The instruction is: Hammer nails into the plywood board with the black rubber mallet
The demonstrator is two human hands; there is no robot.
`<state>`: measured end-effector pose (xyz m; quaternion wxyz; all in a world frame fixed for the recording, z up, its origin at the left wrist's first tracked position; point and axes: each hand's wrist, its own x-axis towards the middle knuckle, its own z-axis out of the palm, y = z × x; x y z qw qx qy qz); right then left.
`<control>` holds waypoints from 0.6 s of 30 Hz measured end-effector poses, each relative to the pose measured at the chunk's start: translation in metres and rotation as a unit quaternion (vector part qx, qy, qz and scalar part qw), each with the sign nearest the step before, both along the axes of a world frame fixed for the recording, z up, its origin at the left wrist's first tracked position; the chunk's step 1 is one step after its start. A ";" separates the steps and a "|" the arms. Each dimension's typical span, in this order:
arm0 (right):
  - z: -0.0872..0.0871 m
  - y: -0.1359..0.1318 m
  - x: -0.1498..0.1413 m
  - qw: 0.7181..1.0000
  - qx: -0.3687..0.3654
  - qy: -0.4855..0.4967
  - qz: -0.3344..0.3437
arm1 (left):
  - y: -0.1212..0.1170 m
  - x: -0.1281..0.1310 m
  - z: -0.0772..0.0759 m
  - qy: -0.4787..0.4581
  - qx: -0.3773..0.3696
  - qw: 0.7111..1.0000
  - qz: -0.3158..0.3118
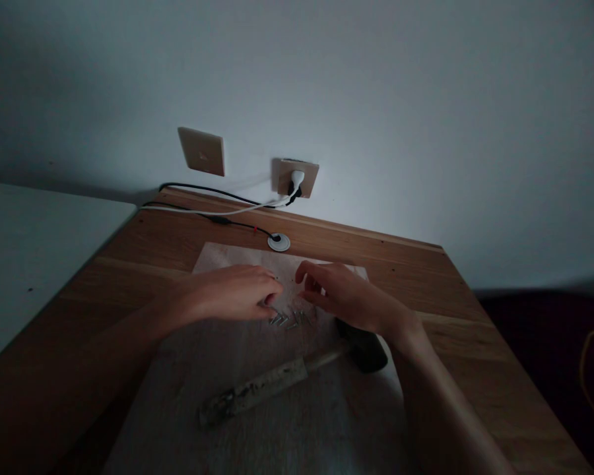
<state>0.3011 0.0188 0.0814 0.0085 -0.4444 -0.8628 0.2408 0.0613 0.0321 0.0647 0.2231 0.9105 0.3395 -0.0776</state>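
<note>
Bench [480, 343]: wood surface, set against the wall [376, 119]. Board [218, 363]: one, pale, flat on the bench; landmark for all positions below.

Mallet [277, 382]: one, lying on the board. Dark, blocky head [369, 351]; pale handle with a dark-stained, thicker grip section. The long axis runs obliquely across the board, head toward its right edge, grip end toward its near left part.

Hands: two, above the far half of the board. Left hand [237, 292]: fingers bent, fingertips just beside the nails; whether it grasps anything cannot be told. Right hand [344, 290]: released, fingers loosely curled, with a gap between index finger and thumb.

Wall plates: two, beyond the board's far edge; left plate [201, 152], right plate [307, 181] with a white plug [297, 177] inserted. Cable grommet [278, 243]: one, round, just beyond that edge.

Nails [290, 319]: small, slender, metallic, grouped on the board between the hands; several, exact count unclear. Their long axes slant in differing directions; which ends are the points cannot be told.
</note>
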 end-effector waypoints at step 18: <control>0.000 -0.007 -0.008 0.999 -0.012 -0.025 0.033 | -0.004 0.004 -0.004 -0.034 -0.014 0.999 -0.024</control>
